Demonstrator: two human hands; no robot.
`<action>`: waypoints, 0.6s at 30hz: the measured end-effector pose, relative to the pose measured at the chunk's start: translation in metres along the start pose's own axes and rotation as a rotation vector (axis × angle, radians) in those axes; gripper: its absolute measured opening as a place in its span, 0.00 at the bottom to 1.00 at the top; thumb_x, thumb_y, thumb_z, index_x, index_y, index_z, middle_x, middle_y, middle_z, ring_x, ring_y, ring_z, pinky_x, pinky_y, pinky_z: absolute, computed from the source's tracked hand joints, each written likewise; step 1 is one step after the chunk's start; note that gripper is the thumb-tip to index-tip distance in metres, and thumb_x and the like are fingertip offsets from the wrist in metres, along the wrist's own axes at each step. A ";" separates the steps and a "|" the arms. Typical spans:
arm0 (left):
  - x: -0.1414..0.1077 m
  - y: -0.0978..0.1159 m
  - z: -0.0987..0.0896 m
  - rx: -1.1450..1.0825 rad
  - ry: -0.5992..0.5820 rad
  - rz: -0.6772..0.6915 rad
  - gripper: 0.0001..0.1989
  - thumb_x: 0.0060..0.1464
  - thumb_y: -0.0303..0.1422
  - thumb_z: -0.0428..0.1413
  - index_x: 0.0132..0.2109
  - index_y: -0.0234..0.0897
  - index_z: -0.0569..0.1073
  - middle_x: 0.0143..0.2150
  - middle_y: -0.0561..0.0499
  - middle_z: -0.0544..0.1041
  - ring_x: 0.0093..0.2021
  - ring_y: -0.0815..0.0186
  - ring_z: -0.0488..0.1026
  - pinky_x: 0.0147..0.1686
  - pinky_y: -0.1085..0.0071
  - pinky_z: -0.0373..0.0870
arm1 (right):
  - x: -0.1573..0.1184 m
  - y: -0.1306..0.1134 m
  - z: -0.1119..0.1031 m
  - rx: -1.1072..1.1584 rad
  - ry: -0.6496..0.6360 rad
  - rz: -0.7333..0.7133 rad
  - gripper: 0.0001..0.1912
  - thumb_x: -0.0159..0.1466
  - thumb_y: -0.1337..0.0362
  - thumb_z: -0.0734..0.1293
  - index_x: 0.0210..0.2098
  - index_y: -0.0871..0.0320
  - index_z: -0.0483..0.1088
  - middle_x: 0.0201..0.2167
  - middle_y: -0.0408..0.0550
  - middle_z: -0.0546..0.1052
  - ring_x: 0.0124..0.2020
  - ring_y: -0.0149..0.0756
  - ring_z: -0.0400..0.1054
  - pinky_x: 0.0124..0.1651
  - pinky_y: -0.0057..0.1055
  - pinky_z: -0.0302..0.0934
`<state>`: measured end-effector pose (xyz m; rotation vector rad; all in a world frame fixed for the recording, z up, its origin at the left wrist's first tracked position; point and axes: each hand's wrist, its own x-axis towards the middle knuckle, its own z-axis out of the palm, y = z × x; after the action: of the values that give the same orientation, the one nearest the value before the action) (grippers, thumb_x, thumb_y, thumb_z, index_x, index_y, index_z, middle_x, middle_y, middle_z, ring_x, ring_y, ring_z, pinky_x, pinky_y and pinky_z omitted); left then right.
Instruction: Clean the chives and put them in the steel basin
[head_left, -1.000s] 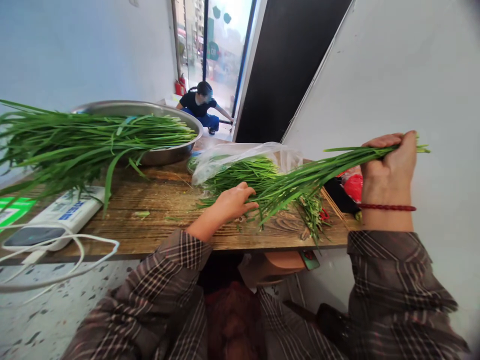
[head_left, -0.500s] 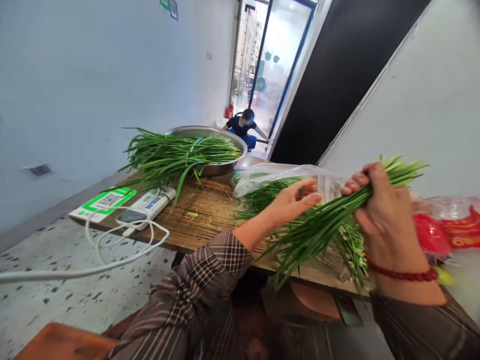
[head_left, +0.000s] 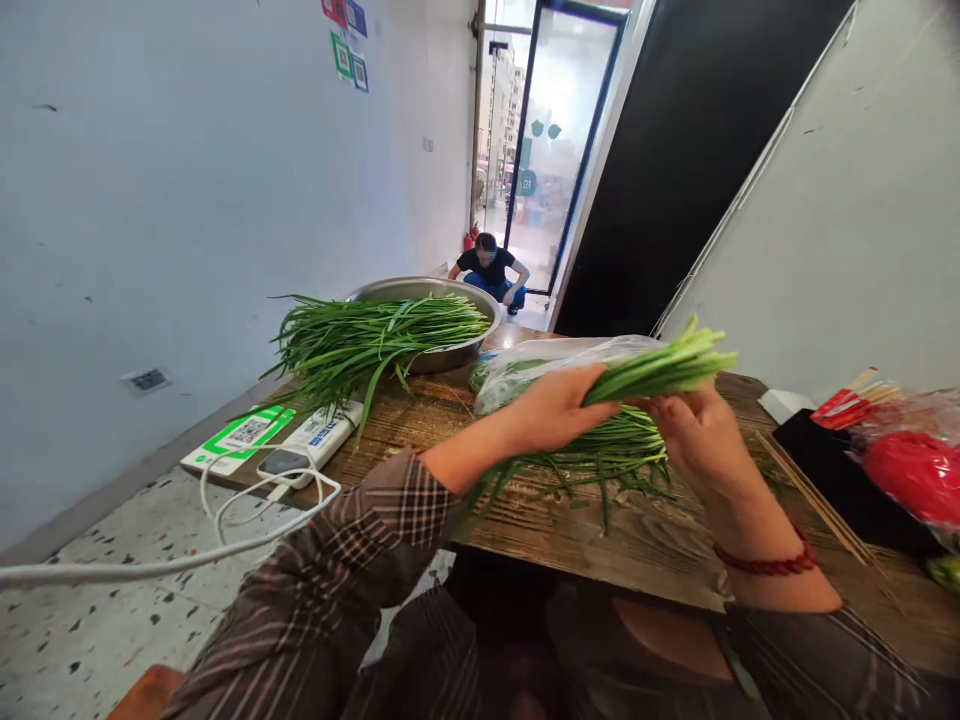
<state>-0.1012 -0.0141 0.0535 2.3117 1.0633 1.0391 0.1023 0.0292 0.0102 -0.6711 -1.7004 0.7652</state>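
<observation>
A bunch of garlic chives [head_left: 652, 372] is raised above the table, its pale cut ends pointing right. Around its leafy middle my left hand [head_left: 559, 405] is closed, the thumb along the near side. My right hand [head_left: 697, 430] has its fingers bent in a pinch at the underside of the stalks; the exact fingertip contact is partly hidden. Below both hands, more chives [head_left: 615, 445] lie loose on the wooden table [head_left: 555, 520], partly under a clear plastic bag [head_left: 510, 375]. A steel basin [head_left: 450, 355] beyond my left hand holds a large heap of chives [head_left: 360, 335].
On the table's left edge are a green-and-white code card [head_left: 244, 432] and a white power bank [head_left: 319, 435] with a cable [head_left: 217, 500]. To the right stand a black box [head_left: 832, 470], wooden skewers [head_left: 817, 500] and a red package [head_left: 919, 470]. A person [head_left: 491, 270] crouches near the glass door.
The chive bunch has gone from my right fist into my left hand, moving left. My right hand has loosened and shifted left to the stalks. The view has turned slightly right.
</observation>
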 end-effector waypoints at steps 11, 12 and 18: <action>0.040 -0.112 -0.120 1.173 0.180 -0.385 0.18 0.64 0.31 0.43 0.57 0.32 0.65 0.48 0.35 0.73 0.50 0.48 0.73 0.45 0.56 0.67 | -0.083 0.126 -0.050 -0.107 0.206 0.560 0.27 0.55 0.43 0.69 0.44 0.58 0.70 0.33 0.51 0.79 0.32 0.38 0.74 0.37 0.36 0.69; 0.038 -0.133 -0.125 1.186 0.174 -0.434 0.19 0.63 0.31 0.44 0.58 0.31 0.65 0.51 0.32 0.72 0.52 0.47 0.71 0.48 0.55 0.66 | -0.088 0.130 -0.053 -0.119 0.198 0.578 0.28 0.55 0.43 0.69 0.44 0.58 0.70 0.34 0.52 0.79 0.32 0.39 0.74 0.37 0.36 0.68; 0.010 -0.223 -0.125 1.005 -0.158 -0.782 0.38 0.60 0.46 0.48 0.68 0.24 0.53 0.67 0.28 0.59 0.66 0.43 0.57 0.62 0.50 0.54 | -0.099 0.148 -0.058 -0.171 0.164 0.600 0.30 0.54 0.42 0.68 0.45 0.59 0.70 0.34 0.52 0.80 0.31 0.38 0.74 0.39 0.36 0.67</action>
<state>-0.2991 0.1404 0.0052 2.1051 2.5099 -0.0420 0.1904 0.0558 -0.1530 -1.3608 -1.4288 0.9472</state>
